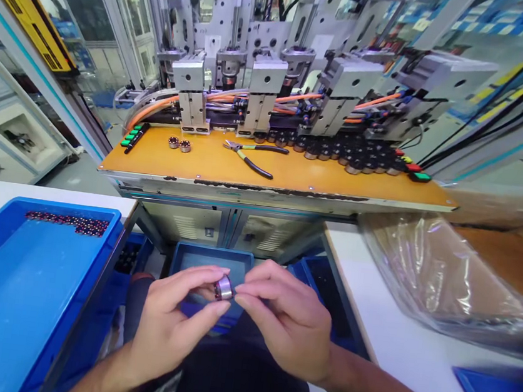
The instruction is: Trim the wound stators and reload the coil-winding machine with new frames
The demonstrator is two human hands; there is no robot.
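Note:
In my left hand (182,310) is a small round metal part (224,289), pinched between thumb and fingers. It has a shiny silver outer band, with dark and reddish detail on its left face. My right hand (287,322) is closed in a pinch at the part's right side, its fingertips touching or almost touching it. Whether those fingertips hold something small is too hard to see. Both hands are over my lap, above a blue bin (214,253).
A yellow worktop (152,160) ahead bears pliers (254,157), two loose round parts (180,144) and a row of dark-topped parts (328,150), below machine fixtures (267,83). A blue tray (5,292) with several small parts is left; plastic sheeting (446,273) lies right.

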